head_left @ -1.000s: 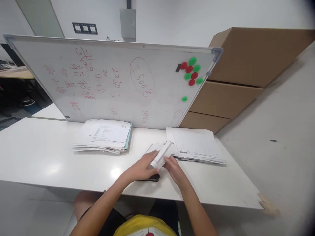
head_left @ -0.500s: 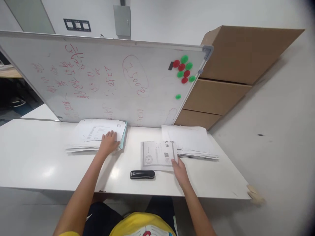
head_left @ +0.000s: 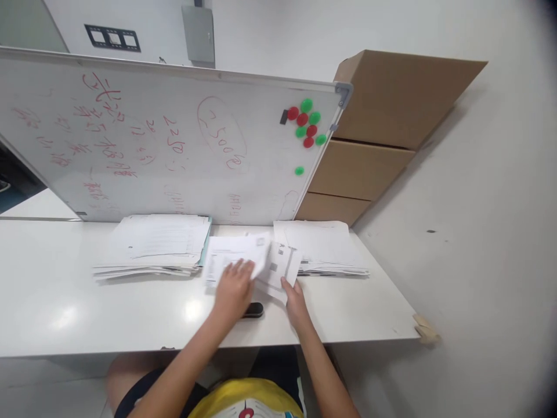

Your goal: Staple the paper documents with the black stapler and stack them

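Note:
My left hand [head_left: 235, 288] is closed on a printed sheet of paper [head_left: 224, 255], its fingers lying over the lower right part. My right hand [head_left: 296, 299] pinches the lower right corner of a certificate-like sheet [head_left: 278, 264] with a dark border. The printed sheet covers the left part of that certificate. Partly hidden behind my left hand, a black stapler [head_left: 255, 310] lies on the table. A stack of papers [head_left: 161, 238] is left of my hands, and another paper stack [head_left: 322, 244] lies to the right.
A whiteboard [head_left: 261, 197] with red writing and round magnets stands along the back of the white table [head_left: 143, 319]. Stacked cardboard boxes [head_left: 365, 168] rise behind its right end. Brown material [head_left: 426, 330] sticks out at the table's right corner.
My left hand has taken the printed sheet off the left stack and carried it right, over the certificate. My right hand still holds the certificate, now tilted. The view has shifted right.

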A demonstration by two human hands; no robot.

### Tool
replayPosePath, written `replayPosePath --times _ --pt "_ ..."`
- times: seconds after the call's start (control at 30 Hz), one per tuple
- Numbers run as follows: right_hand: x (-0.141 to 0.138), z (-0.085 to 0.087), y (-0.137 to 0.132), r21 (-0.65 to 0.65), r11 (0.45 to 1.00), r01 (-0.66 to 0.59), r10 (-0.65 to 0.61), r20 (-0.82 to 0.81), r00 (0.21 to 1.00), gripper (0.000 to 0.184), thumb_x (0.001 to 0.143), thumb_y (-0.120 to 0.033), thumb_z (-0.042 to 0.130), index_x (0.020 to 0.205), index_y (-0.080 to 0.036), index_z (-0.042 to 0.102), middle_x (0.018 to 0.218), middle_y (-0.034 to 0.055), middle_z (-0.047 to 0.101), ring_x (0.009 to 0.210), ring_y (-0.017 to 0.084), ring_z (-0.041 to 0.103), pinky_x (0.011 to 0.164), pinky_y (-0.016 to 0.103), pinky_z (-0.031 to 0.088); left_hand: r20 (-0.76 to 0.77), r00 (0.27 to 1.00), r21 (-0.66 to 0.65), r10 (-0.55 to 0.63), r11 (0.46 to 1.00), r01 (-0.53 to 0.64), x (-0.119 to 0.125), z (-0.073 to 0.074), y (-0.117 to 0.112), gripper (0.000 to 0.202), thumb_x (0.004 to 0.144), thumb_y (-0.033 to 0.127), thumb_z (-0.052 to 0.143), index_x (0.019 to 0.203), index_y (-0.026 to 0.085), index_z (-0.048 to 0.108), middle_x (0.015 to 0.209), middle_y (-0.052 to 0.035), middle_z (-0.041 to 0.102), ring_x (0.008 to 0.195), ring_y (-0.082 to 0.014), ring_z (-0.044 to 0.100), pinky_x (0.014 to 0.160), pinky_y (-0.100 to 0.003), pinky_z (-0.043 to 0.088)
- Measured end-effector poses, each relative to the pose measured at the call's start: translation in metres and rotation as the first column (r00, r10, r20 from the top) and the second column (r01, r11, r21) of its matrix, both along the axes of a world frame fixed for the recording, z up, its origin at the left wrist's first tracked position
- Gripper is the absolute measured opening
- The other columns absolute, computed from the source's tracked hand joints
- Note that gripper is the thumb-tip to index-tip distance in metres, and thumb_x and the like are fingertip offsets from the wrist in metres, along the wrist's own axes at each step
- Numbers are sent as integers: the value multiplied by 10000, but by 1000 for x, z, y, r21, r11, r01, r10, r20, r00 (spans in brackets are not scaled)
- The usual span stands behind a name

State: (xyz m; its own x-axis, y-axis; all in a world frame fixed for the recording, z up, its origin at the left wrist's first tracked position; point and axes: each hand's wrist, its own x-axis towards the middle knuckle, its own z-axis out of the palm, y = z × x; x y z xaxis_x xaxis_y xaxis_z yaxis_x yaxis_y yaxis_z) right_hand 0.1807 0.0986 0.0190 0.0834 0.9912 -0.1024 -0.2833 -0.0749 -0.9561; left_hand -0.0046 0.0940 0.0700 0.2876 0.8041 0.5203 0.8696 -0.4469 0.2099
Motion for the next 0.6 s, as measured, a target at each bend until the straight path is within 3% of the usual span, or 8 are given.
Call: replayPosePath --times 0.1,0.17,0.3,0.37,0.43,0.5,0.53,0.6 --pt "-14 20 -4 -25 997 -75 65 -290 955 591 717 -574 651 1223 -274 597 1284 49 620 1280 276 468 1045 436 383 -110 986 24 -126 991 130 48 -7 -14 447 928 260 391 1361 158 436 1400 -95 488 1344 -293 374 1062 -483 344" --pt "-14 31 -8 -78 994 -82 52 -331 942 549 693 -547 694 1177 -297 623 1286 30 620 1293 271 454 1022 430 405 -165 973 41 -163 984 172 59 -8 -17 494 936 278 381 1408 132 365 1475 -95 381 1396 -299 270 1095 -490 295" --pt "1 41 -14 -51 998 -44 30 -255 966 434 679 -379 765 1083 -253 673 1184 46 682 1210 274 538 1017 419 403 -224 936 60 -270 955 289 48 -8 -14 496 956 245 349 1445 178 302 1502 -53 339 1426 -255 193 1145 -472 208" --pt "11 41 -16 -8 1000 15 -17 -236 972 396 668 -356 769 1026 -205 693 1080 74 723 1117 293 602 993 439 420 -175 922 30 -345 934 355 37 -8 -11 521 962 286 370 1466 232 253 1517 -47 309 1436 -248 151 1160 -473 165" --pt "21 39 -16 8 995 101 -96 -231 968 377 662 -343 765 997 -185 693 992 80 745 1058 300 631 960 453 441 31 946 -20 -324 946 324 28 -9 -4 606 952 368 405 1492 259 151 1555 -67 200 1447 -270 58 1161 -507 117" --pt "32 34 -13 24 986 166 -155 -238 959 372 655 -336 763 985 -185 684 949 74 749 1053 292 630 952 444 447 368 918 -140 -149 967 213 21 -11 7 728 930 452 433 1501 260 26 1577 -92 62 1445 -294 -12 1151 -538 115" --pt "37 31 -11 27 983 179 -168 -235 957 372 645 -337 766 973 -184 679 943 72 748 1056 288 627 952 436 448 524 851 -232 -37 955 184 19 -12 14 773 916 478 449 1500 258 -8 1579 -103 40 1445 -299 4 1145 -536 146" --pt "45 21 -5 -1 980 199 -196 -183 963 360 628 -360 767 928 -189 667 933 66 743 1036 281 632 936 421 462 733 666 -400 138 880 257 15 -13 28 785 895 510 472 1499 253 40 1563 -124 153 1430 -298 164 1111 -494 263"
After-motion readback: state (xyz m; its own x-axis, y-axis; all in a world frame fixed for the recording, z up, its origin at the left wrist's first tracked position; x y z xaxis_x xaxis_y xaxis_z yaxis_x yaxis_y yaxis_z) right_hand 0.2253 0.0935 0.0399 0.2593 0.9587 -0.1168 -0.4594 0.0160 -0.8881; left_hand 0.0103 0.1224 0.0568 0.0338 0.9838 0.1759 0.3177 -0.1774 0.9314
